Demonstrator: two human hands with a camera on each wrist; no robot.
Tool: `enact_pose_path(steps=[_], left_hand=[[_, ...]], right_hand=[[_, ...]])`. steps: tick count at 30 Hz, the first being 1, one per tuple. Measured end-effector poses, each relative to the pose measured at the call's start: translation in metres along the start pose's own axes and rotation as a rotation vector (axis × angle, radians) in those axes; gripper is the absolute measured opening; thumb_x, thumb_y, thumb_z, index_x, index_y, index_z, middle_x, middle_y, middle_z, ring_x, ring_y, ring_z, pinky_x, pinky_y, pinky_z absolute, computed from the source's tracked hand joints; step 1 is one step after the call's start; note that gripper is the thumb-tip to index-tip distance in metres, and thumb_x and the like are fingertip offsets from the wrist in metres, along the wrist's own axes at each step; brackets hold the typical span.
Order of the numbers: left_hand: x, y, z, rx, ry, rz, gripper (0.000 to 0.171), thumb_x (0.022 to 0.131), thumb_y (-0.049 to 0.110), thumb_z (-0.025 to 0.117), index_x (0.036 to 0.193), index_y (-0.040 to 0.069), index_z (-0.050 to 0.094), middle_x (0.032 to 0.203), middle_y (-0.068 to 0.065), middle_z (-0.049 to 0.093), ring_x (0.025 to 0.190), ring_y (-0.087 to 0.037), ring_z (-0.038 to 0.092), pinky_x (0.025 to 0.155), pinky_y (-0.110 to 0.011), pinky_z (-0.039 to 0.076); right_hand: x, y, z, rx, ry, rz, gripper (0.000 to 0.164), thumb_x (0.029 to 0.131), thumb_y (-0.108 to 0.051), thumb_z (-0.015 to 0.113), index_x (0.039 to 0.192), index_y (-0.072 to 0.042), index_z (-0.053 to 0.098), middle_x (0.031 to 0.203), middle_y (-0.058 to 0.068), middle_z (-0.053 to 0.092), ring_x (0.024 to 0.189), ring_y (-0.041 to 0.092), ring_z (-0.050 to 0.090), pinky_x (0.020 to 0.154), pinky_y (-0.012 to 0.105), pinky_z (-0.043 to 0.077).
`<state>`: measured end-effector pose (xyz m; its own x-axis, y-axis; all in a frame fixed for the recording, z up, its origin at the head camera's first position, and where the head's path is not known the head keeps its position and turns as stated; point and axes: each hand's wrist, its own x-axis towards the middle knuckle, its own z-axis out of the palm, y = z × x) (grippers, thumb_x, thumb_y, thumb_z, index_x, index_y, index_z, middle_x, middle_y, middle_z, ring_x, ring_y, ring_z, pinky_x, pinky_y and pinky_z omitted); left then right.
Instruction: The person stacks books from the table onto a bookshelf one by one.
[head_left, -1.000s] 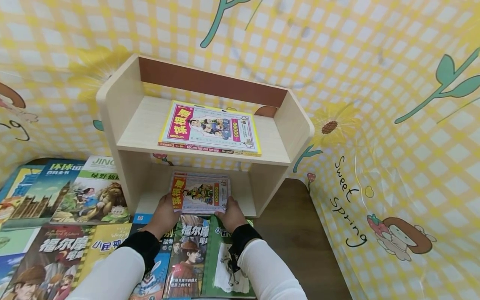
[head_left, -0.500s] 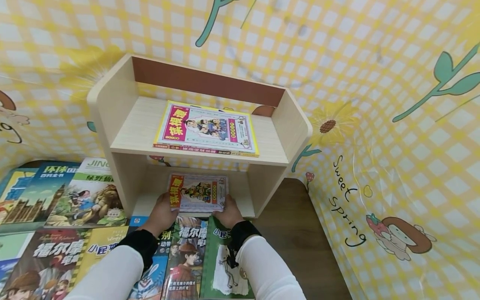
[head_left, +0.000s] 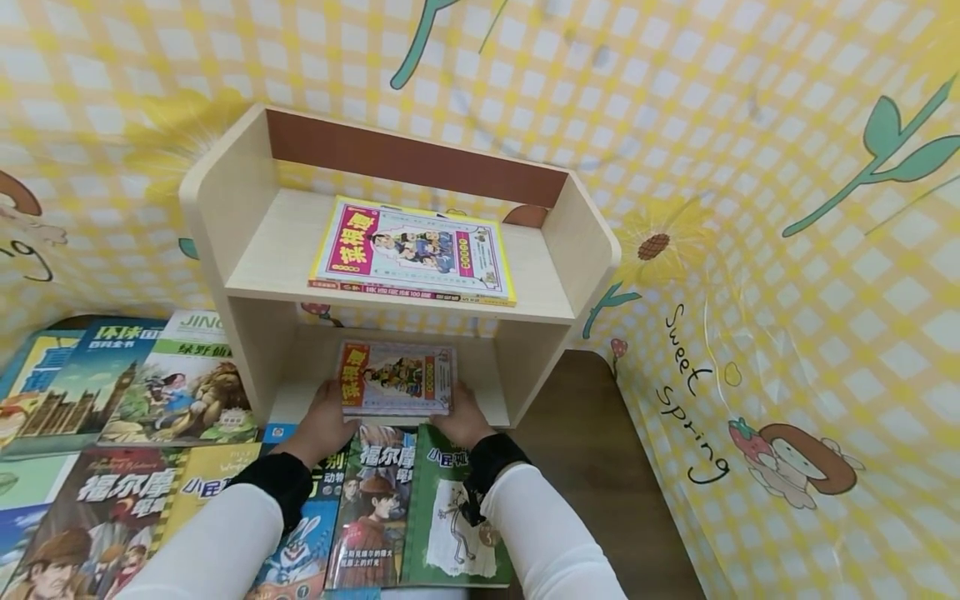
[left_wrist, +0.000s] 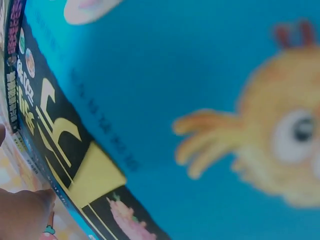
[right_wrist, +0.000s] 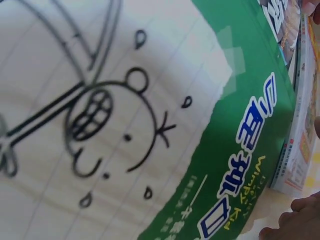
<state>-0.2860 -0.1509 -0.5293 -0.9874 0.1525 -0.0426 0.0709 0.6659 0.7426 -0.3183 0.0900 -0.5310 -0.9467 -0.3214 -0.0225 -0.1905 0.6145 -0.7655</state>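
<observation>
A comic book with a red title strip (head_left: 397,379) lies flat on the lower board of a small wooden bookshelf (head_left: 281,367), apparently atop others. My left hand (head_left: 324,425) holds its left end, and my right hand (head_left: 463,414) holds its right end, thumbs near the front edge. In the right wrist view, the stack's edge (right_wrist: 295,160) shows beside my curled right fingers (right_wrist: 295,220). Part of my left hand (left_wrist: 25,212) appears at the left wrist view's lower left. Fingertips behind the book are hidden.
Another pink-titled book stack (head_left: 416,250) lies on the upper shelf. Several books, including a green one (head_left: 431,550) and a Big Ben cover (head_left: 90,383), cover the dark wooden table (head_left: 600,467) left and in front. A yellow checked cloth (head_left: 750,167) hangs behind.
The held book sits slightly deeper on the lower shelf, and both hands have moved a little inward with it. The head view shifts slightly. The upper stack stays put.
</observation>
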Motion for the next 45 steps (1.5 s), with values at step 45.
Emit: enact_pose_path(steps=[45], left_hand=[[-0.114, 0.106, 0.078, -0.445, -0.136, -0.323, 0.072, 0.091, 0.009, 0.059, 0.141, -0.022, 0.018, 0.137, -0.042, 0.035, 0.124, -0.053, 0.04, 0.098, -0.055, 0.043]], right_hand=[[-0.218, -0.007, -0.011, 0.4, 0.319, 0.494, 0.072, 0.09, -0.01, 0.057, 0.145, 0.016, 0.02, 0.146, 0.039, 0.026, 0.134, 0.053, 0.029, 0.107, 0.061, 0.029]])
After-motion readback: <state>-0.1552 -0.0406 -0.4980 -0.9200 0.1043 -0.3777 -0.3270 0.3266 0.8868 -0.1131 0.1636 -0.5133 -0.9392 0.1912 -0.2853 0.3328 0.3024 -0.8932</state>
